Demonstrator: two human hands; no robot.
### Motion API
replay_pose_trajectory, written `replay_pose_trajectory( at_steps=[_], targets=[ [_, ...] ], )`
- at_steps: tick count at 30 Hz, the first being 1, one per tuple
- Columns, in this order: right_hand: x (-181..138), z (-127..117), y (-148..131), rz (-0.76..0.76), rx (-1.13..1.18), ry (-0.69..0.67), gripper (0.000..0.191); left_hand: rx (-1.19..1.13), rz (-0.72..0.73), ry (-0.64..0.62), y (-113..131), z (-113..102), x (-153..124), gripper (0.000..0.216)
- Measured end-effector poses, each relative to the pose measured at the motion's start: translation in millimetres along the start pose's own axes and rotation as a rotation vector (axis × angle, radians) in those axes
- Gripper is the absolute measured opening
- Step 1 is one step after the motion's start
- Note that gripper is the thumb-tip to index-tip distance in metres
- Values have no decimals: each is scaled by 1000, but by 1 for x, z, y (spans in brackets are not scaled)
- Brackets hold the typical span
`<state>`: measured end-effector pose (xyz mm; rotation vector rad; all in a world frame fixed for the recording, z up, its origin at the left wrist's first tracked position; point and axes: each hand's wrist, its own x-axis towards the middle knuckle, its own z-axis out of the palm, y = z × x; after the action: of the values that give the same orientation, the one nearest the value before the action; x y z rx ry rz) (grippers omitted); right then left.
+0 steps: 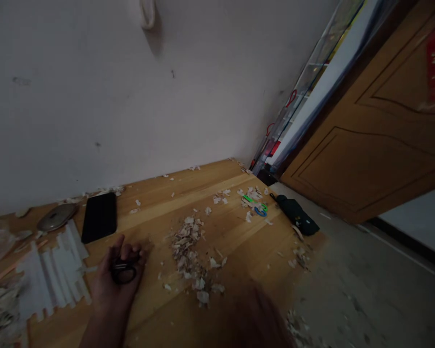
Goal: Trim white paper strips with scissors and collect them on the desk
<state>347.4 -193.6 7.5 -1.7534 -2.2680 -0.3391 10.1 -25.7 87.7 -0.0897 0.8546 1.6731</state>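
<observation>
My left hand (107, 285) rests palm up on the wooden table (148, 314), its fingers curled round a pair of black-handled scissors (124, 274). One dark loop lies across the palm, and the blades are hidden. My right hand (259, 314) is a dark blur at the bottom edge, low over the table and just right of a heap of torn paper scraps (188, 241). Its fingers are smeared by motion, and nothing can be made out in them. White paper strips (58, 270) lie side by side to the left of my left hand.
A black phone-like slab (100, 217) and a grey oval object (57, 215) lie at the back left. Green-and-blue scissors (259, 209) sit among scraps near a dark folded umbrella (297, 215) at the right edge. Beyond stands a wooden door (380, 130); more scraps litter the floor (348, 280).
</observation>
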Motion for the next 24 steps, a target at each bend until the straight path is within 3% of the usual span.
replay_pose_trajectory(
  at_steps=[3, 6, 10, 12, 15, 17, 18, 20, 22, 24],
  targets=[
    [94, 17, -46, 20, 189, -96, 82, 10, 12, -22, 1, -5, 1, 18],
    [180, 27, -68, 65, 374, -120, 92, -17, 8, -41, 2, -7, -1, 21],
    [243, 38, -80, 94, 481, -152, 86, -53, -9, -29, 3, -5, -2, 24],
    [255, 44, -82, 38, 558, -163, 72, -62, -8, -28, 2, -4, -2, 26],
    [257, 52, -83, -224, 782, -199, 32, -80, -16, -29, 2, -3, -3, 25],
    [253, 56, -81, -282, 979, -205, 22, -88, -23, -30, 2, -4, -4, 25],
    [251, 58, -79, -214, 1087, -194, 21, -88, -25, -34, 2, -4, -4, 25],
    [246, 58, -73, 67, 1312, -139, 24, -92, -25, -43, 2, -4, -4, 25],
    [244, 55, -65, 366, 1555, -88, 37, -103, -26, -45, 2, -4, -4, 25],
    [244, 49, -54, 503, 1804, -143, 53, -113, -31, -46, 2, -4, -3, 26]
  ],
)
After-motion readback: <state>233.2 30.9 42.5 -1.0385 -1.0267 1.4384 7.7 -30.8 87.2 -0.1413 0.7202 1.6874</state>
